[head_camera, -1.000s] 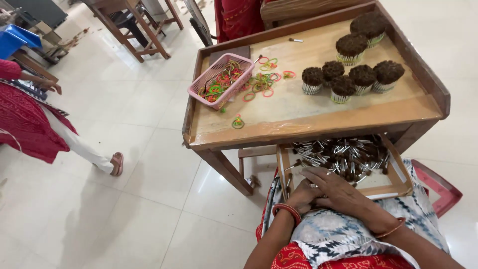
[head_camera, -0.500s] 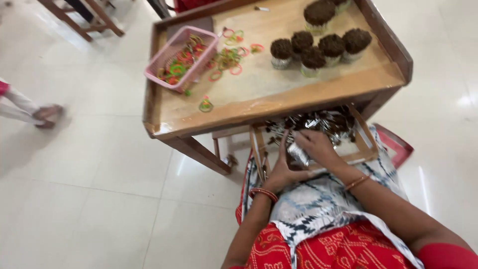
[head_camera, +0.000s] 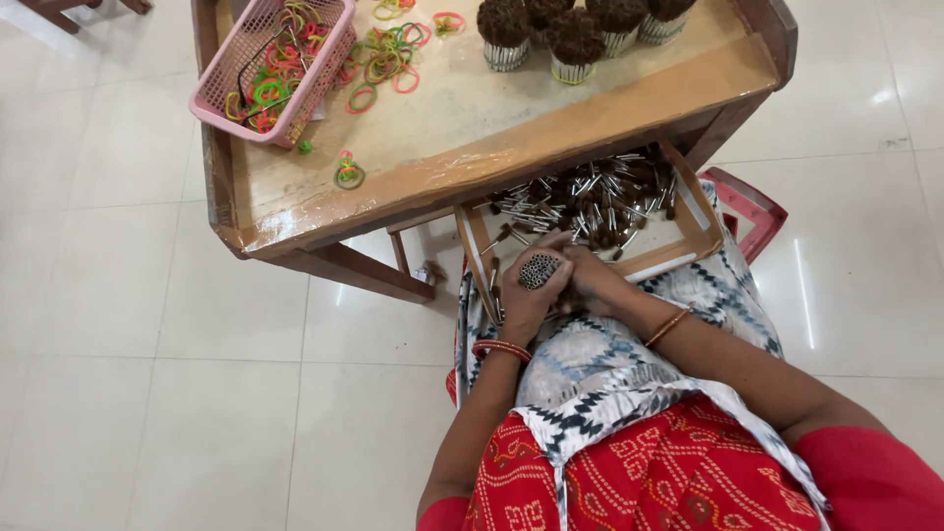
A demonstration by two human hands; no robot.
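Nearest the camera, the person sits with a red patterned garment over the knees and a black-and-white patterned cloth spread across the lap. Both forearms reach forward over that cloth and meet at its far edge. The left hand, with red bangles at the wrist, is clenched around a round bundle of thin sticks, whose packed ends face up toward the camera. The right hand, with 1 thin bangle at the wrist, presses against the same bundle from the other side, fingers curled in; its grip is partly hidden by the left hand, so whether it truly clasps the bundle cannot be told.

Just beyond the hands, a shallow wooden tray rests on the lap, holding a loose heap of dark-tipped sticks with pale stems. A red stool edge shows beside it.

Farther off stands the wooden worktop, its rim raised. On it lie scattered coloured rubber bands, with 1 small cluster near the front edge. A pink plastic basket at the left holds more bands. At the far side stand several upright tied bundles with dark tops.
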